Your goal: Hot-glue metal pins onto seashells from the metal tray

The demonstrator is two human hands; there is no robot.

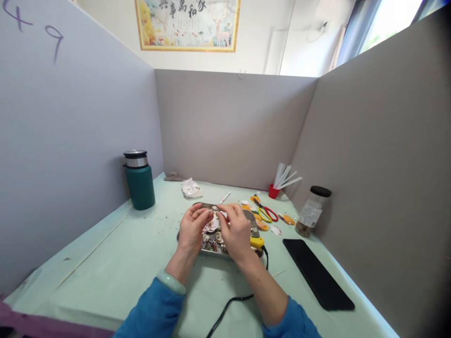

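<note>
Both of my hands are raised over a metal tray [220, 255] of seashells [219, 238], fingertips close together. My left hand [191, 228] is closed in a pinch, palm side partly showing. My right hand [237, 231] pinches just beside it, its back toward me. A tiny whitish piece [214, 209] shows between the fingertips; its kind is too small to make out. Behind the fingers lies a white shell with reddish spots [211, 224]. On the tray's right side rests a yellow tool [257, 242] with a black cord [232, 300], its front part hidden.
Scissors [266, 212] with red and yellow handles lie among orange and white shells [261, 225]. A red cup [273, 191] holds translucent sticks. A lidded jar [313, 212] and black phone-like slab [317, 273] are right; a green bottle [140, 183] and crumpled white packet [191, 188] are left.
</note>
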